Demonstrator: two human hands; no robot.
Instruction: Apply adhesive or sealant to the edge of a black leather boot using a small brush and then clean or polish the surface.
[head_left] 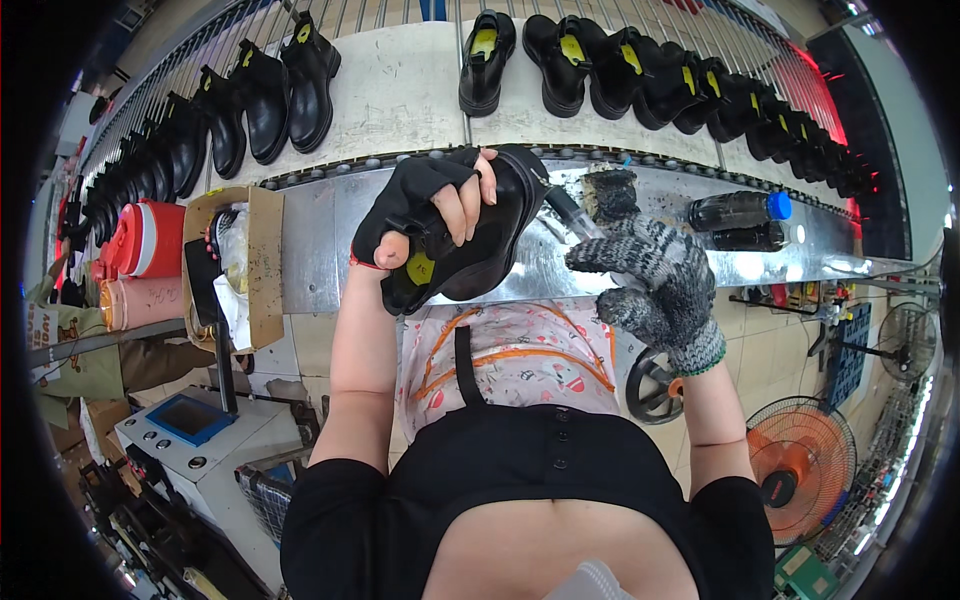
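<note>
My left hand (430, 205), in a black fingerless glove, is closed round a black shoe (505, 230) above the metal ledge. The shoe is tilted, with its opening and yellow insole label towards me. My right hand (650, 280), in a grey and black knitted glove, grips a slim dark tool (568, 212). The tool's pale tip points at the toe end of the shoe, and I cannot tell whether it touches. Its exact kind does not show. Just beyond that hand lies a dark, worn sponge-like block (610, 193).
Behind the metal ledge (325, 230) runs a conveyor (395, 85) with rows of black shoes (560, 65). Two dark bottles (735, 210) lie at the right. A cardboard box (265, 265) and a red jug (158, 238) stand left. An orange fan (800, 465) is low right.
</note>
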